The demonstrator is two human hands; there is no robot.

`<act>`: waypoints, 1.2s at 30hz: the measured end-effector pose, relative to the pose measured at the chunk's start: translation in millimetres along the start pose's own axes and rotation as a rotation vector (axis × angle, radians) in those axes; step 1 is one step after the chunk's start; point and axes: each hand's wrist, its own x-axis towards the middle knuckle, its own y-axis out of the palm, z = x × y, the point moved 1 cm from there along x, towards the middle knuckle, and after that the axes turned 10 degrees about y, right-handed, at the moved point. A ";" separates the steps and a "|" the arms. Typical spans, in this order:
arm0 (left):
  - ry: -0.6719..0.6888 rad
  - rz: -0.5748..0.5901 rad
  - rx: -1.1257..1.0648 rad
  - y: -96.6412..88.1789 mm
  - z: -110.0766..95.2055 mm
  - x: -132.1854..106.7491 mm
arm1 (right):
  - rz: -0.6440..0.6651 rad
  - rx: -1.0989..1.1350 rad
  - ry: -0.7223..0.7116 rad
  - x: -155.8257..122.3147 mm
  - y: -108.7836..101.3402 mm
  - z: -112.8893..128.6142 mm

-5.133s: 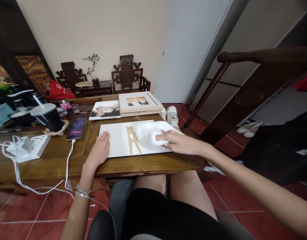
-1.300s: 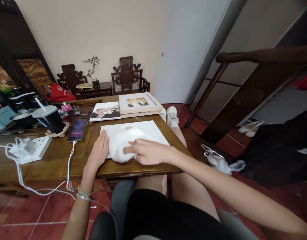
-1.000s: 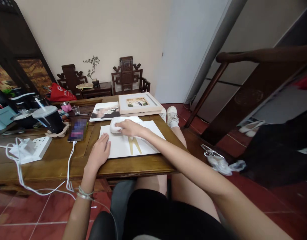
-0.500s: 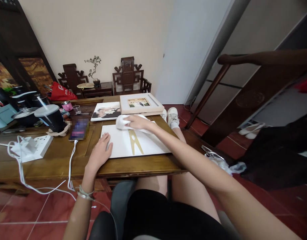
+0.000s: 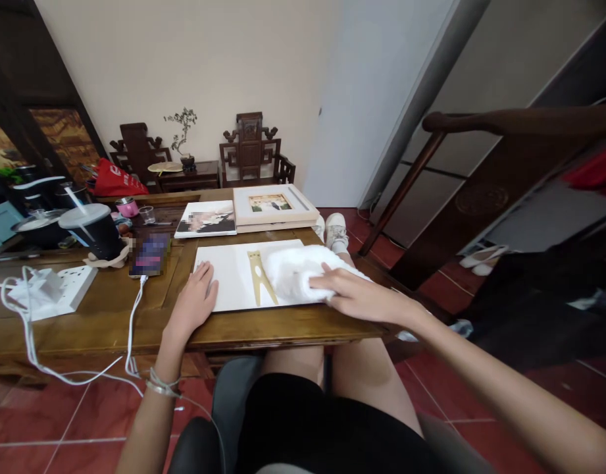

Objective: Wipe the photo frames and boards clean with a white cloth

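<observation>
A flat white board [image 5: 228,280] with a gold, two-legged shape [image 5: 257,280] on its face lies near the table's front edge. My left hand [image 5: 198,295] rests flat on its left edge, fingers stretched out and holding nothing. In my right hand [image 5: 349,293] is a bunched white cloth [image 5: 295,273], pressed on the right part of the board and covering that side. The fingers of this hand are closed on the cloth's near side.
Behind the board lie a photo print [image 5: 206,218] and a framed picture [image 5: 276,205]. To the left are a phone [image 5: 152,255] on a cable, a power strip [image 5: 73,293] with chargers and a lidded drink cup [image 5: 98,234]. A wooden chair [image 5: 426,191] stands at right.
My right hand has swept the cloth from the board's far edge toward me and to the right. The cloth is more spread out. My left hand has stayed on the left edge.
</observation>
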 end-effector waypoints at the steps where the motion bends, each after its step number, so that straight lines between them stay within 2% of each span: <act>1: 0.000 -0.001 0.008 0.2 -0.1 0.0 | 0.024 0.021 0.007 -10.8 -2.8 4.8; 3: 0.002 -0.002 0.016 0.7 -0.2 -0.1 | 0.056 0.053 0.026 -22.5 -6.7 8.3; 5: 0.007 0.000 0.017 0.8 -0.1 -0.3 | 0.055 0.060 0.036 -18.4 -7.2 3.1; 7: 0.009 0.006 0.017 0.3 -0.3 -0.4 | 0.028 0.041 0.044 0.6 -5.0 -8.9; 14: 0.010 0.021 0.005 -4.0 -2.1 -0.2 | -0.074 0.075 0.101 100.0 -2.5 -52.0; 16: 0.012 0.016 -0.004 -4.2 -1.9 -0.2 | -0.111 0.078 0.112 114.7 -2.9 -55.6; 18: 0.012 0.008 -0.011 -3.5 -0.9 -0.5 | -0.127 0.069 0.111 118.2 -1.5 -54.5; 20: 0.012 -0.003 -0.018 -2.3 0.3 -0.8 | -0.117 0.052 0.093 109.9 2.0 -49.2; 22: 0.014 -0.014 -0.024 -1.0 1.2 -1.0 | -0.099 0.033 0.073 90.3 6.3 -40.3; 28: 0.010 -0.014 -0.018 1.6 0.7 -0.8 | -0.020 -0.030 0.023 -8.5 9.7 0.6; 31: 0.015 -0.021 -0.013 2.4 0.4 -0.7 | 0.021 -0.014 0.028 -43.4 5.9 15.0; 33: 0.016 -0.025 -0.012 2.5 0.4 -0.8 | 0.045 -0.006 0.042 -47.9 4.3 15.8; 36: 0.017 -0.024 -0.014 1.9 0.5 -1.0 | 0.053 0.009 0.054 -25.2 3.9 3.4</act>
